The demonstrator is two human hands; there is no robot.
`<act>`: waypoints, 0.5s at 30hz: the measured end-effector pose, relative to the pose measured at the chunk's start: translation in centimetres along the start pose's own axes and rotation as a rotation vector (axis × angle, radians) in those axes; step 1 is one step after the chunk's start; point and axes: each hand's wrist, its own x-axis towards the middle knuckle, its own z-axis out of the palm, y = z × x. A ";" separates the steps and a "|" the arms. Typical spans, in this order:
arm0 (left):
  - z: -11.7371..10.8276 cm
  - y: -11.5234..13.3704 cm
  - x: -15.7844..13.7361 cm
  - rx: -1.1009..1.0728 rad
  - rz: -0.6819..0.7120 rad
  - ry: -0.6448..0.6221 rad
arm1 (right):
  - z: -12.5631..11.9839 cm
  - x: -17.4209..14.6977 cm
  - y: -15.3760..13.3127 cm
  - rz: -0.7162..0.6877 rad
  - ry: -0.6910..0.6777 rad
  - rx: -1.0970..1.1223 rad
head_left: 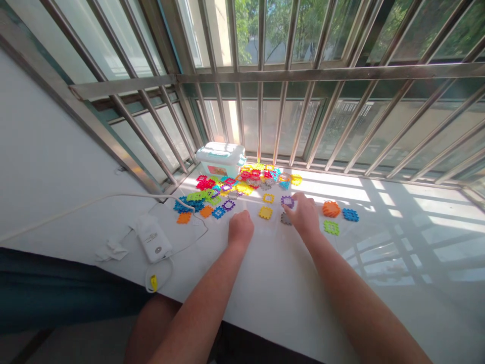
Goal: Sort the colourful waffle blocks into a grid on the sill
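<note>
My right hand (pixel 306 215) has thumb and forefinger at the edges of a purple square plastic interlocking tile (pixel 287 201) with a notched rim. Partly behind the thumb lies a grey tile (pixel 285 219). My left hand (pixel 241 227) is curled closed on the white surface; its fingertips are hidden, so any contents cannot be seen. Between the hands are a solid yellow tile (pixel 265 213) and an open-framed orange-yellow tile (pixel 269 198). To the right of my right hand lie an orange tile (pixel 331 209), a green tile (pixel 331 227) and a blue tile (pixel 350 215).
A pile of mixed-colour tiles (pixel 244 188) spreads before a lidded plastic box (pixel 221 159) in the corner. At left are a white power bank-like device (pixel 153 241), a white cable (pixel 125 194) and crumpled paper (pixel 112 251). Metal bars (pixel 261 121) line the window behind.
</note>
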 end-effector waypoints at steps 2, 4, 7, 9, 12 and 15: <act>0.0 0.0 0.0 -0.004 -0.008 -0.002 | 0.2 1.0 0.4 0.058 -0.049 -0.059; 0.0 0.0 0.0 -0.013 -0.015 -0.003 | 0.6 1.5 0.7 0.091 -0.081 -0.091; 0.1 0.0 -0.1 -0.026 -0.020 0.003 | 1.2 1.6 1.1 0.114 -0.095 -0.111; 0.1 0.0 -0.1 -0.027 -0.017 0.008 | 1.4 1.5 1.2 0.123 -0.095 -0.117; 0.3 0.0 -0.1 -0.022 -0.014 0.015 | 1.5 1.4 1.2 0.121 -0.096 -0.122; 0.4 -0.1 0.0 -0.026 -0.017 0.021 | 1.6 1.4 1.1 0.119 -0.108 -0.135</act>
